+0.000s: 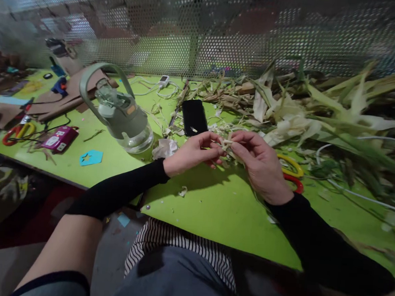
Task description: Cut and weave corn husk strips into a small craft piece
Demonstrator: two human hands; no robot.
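Observation:
Both hands meet over the green table (pixel 209 213), fingers pinched on a small pale piece of corn husk (pixel 226 143). My left hand (pixel 197 152) grips its left side between thumb and fingertips. From the right, my right hand (pixel 264 164) pinches the same piece; its exact shape is partly hidden by the fingers. Just behind my left hand lies a black phone (pixel 194 116) with a husk scrap on it. Scissors with yellow and red handles (pixel 291 166) rest beside my right hand. A crumpled whitish scrap (pixel 165 148) sits near my left wrist.
A large heap of corn husks (pixel 289 114) covers the right and back. A green water bottle (pixel 125 115) stands left of my hands. Farther left are a purple box (pixel 60 138), a blue paper tag (pixel 91 158) and other scissors (pixel 19 133). A perforated metal screen (pixel 193 29) closes the back.

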